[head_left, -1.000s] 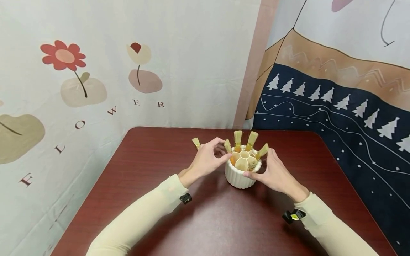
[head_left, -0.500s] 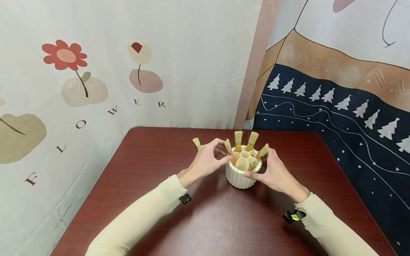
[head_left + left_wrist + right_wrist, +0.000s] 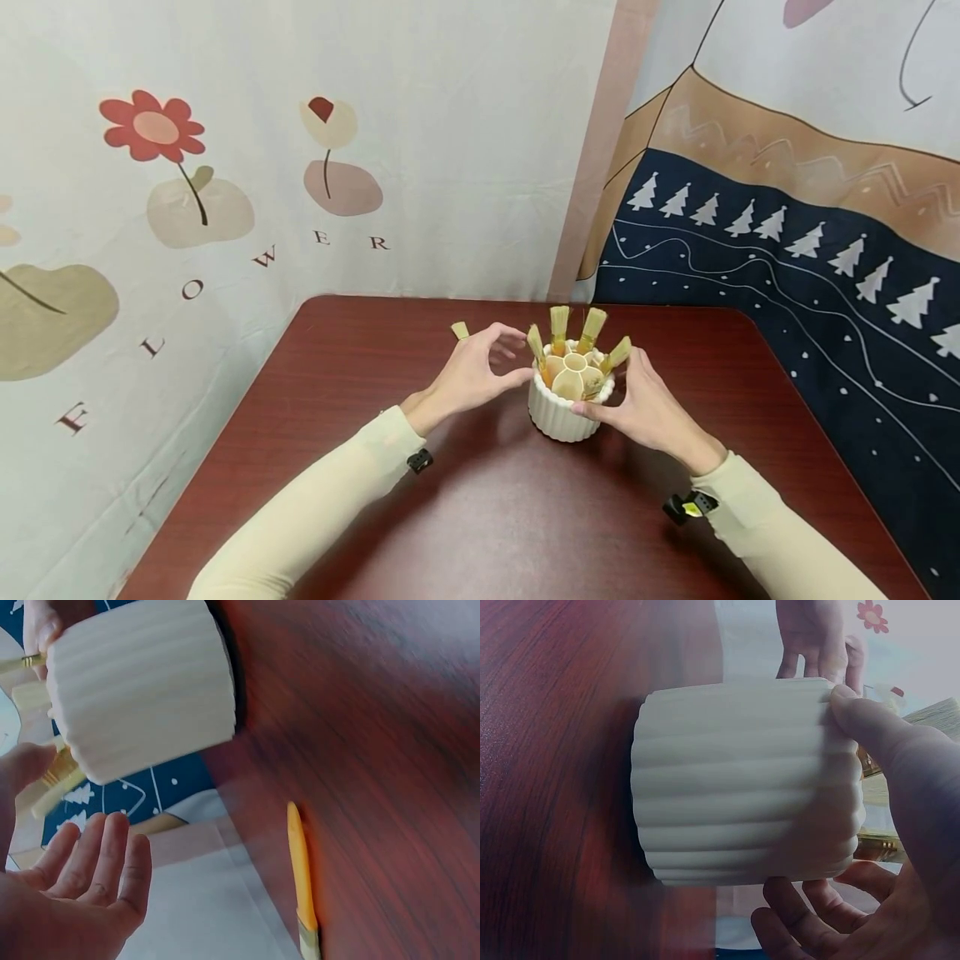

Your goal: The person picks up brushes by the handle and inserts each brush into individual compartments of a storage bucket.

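Observation:
A white ribbed brush holder (image 3: 562, 417) with a flower-shaped divider stands on the table, several flat paintbrushes upright in it, bristles up. My right hand (image 3: 648, 408) grips its right side, thumb (image 3: 870, 720) at the front rim and fingers round the far side. My left hand (image 3: 480, 367) is just left of the holder, fingers spread and apart from the thumb, palm facing it, holding nothing. The left-side paintbrush (image 3: 537, 350) leans in its slot by the left thumb tip. Another paintbrush with an orange handle (image 3: 300, 862) lies on the table beyond the left hand.
The dark red wooden table (image 3: 480, 517) has rounded far corners. A white printed cloth (image 3: 465, 150) hangs behind it, and a navy cloth with trees (image 3: 720, 267) hangs at the right.
My left hand has drawn back a little to the left, its fingers widening away from the left-side paintbrush, which stays in the holder. The right hand keeps its grip.

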Demonstrator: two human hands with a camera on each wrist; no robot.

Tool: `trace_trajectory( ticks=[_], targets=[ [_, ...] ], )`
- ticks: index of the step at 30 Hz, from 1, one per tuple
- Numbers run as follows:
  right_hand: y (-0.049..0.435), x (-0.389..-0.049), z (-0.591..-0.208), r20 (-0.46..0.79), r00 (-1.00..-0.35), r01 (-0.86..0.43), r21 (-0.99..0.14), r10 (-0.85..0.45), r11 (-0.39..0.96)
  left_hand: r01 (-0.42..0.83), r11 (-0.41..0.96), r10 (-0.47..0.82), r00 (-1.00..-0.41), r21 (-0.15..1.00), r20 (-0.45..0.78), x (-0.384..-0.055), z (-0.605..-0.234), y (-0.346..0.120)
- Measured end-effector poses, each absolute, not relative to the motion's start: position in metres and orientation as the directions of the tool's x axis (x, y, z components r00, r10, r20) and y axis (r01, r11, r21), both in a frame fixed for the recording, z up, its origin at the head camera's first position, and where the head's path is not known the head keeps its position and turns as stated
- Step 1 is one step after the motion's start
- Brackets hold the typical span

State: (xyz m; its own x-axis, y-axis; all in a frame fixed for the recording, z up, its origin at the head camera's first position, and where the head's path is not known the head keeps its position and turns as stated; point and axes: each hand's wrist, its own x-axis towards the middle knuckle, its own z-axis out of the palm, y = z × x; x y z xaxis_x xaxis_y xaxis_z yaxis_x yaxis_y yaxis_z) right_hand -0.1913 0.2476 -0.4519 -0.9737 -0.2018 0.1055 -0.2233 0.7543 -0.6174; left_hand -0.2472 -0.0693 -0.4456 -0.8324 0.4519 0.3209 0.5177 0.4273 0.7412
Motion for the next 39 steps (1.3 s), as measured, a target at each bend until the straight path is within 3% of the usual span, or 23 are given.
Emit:
trace_trajectory(
  ticks=[13,21,31,39],
  targets=[
    [0.247,-0.191,-0.45,0.097,-0.978,-0.205,-0.606,-0.185,0.769,0.564,0.546,0.436,-0.823,0.62,0.364,-0.274,-0.456,-0.104],
    [0.243,-0.188,-0.45,0.101,-0.981,-0.193,-0.592,-0.166,0.783,0.542,0.627,0.451,-0.838,0.56,0.307,-0.292,-0.465,-0.124],
    [0.236,-0.184,-0.448,0.123,-0.983,-0.183,-0.577,-0.136,0.796,0.521,0.779,0.493,-0.853,0.349,0.171,-0.312,-0.477,-0.141],
    [0.229,-0.18,-0.446,0.12,-0.986,-0.164,-0.58,-0.115,0.798,0.551,0.8,0.529,-0.834,0.239,0.153,-0.326,-0.487,-0.148]
  ],
)
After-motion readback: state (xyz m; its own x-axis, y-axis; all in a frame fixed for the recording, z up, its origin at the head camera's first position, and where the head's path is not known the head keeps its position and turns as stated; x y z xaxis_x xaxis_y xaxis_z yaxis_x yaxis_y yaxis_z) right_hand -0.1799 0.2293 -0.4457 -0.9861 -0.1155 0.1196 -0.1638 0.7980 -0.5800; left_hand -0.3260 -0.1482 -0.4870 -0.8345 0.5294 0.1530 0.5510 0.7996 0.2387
